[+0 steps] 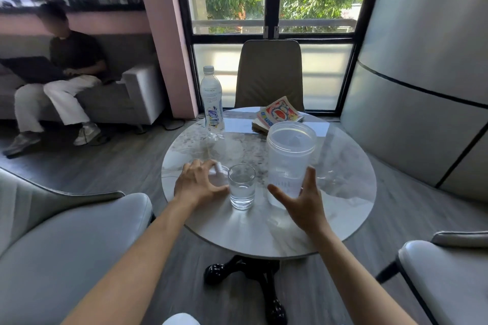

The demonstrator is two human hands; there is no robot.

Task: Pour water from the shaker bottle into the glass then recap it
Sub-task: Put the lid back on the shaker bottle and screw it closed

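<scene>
Shaker bottle (289,163), tall frosted translucent plastic with wide uncapped mouth, upright at three o'clock of small clear glass tumbler (241,186), part-filled with water, on round marble-look table (351,182). Probably light now, thin-walled, somewhat slick; best gripped around lower body while capping. Right hand (303,199) spread open just beside bottle, holding nothing. Left hand (198,183) curled over pale lid (217,174) at nine o'clock of glass; grip uncertain.

On the table (264,232), the glass (241,187) stands between lid (218,175) at left and shaker bottle (289,163) at right; behind, 1 water bottle (211,103) and a book (277,116)
</scene>
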